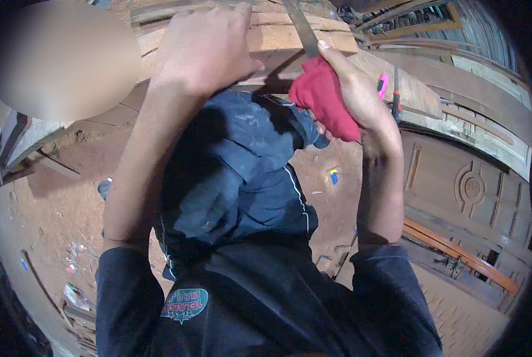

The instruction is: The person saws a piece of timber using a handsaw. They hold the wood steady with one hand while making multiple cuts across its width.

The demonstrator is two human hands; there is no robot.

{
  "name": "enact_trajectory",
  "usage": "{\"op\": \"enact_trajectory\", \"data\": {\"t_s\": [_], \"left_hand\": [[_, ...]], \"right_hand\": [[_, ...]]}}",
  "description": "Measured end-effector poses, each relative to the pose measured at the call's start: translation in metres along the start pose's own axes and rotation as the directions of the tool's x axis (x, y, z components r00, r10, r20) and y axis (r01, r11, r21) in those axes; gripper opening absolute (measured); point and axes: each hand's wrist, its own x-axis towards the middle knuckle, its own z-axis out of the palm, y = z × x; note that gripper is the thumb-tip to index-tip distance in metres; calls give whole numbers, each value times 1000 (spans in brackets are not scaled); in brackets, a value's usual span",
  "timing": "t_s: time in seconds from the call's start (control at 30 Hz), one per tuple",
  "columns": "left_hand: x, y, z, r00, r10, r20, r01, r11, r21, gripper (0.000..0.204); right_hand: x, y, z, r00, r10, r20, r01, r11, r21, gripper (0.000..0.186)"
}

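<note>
Right hand (361,98) wrapped around the bunched red cloth (322,89) at the near end of a long, narrow grey metal blade (303,31).
The blade extended beyond the right hand's thumb, its straight long axis pointing away from the body and slightly leftward, across the pale-brown wooden boards (337,40); its far end was out of view. It was probably stiff and fairly light, slick on bare metal and perhaps sharp-edged, so the soft cloth seemed the safer hold. Left of the blade, the bare left hand (209,47) lay over the boards, fingers bent; whether it gripped them I could not tell. Just right of the right hand was a slim tool with a red-and-black handle (396,107).
</note>
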Motion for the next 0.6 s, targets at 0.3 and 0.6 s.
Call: {"op": "enact_trajectory", "data": {"t_s": [0.3,0.6], "left_hand": [[-1,10,-18,979,-76,190,75,997,14,63],[-5,16,-23,984,-159,79,159,987,6,67]], "right_hand": [[-6,81,-6,929,-346,-131,351,936,21,66],[-17,83,5,833,-489,-258,471,872,-132,57]]}}
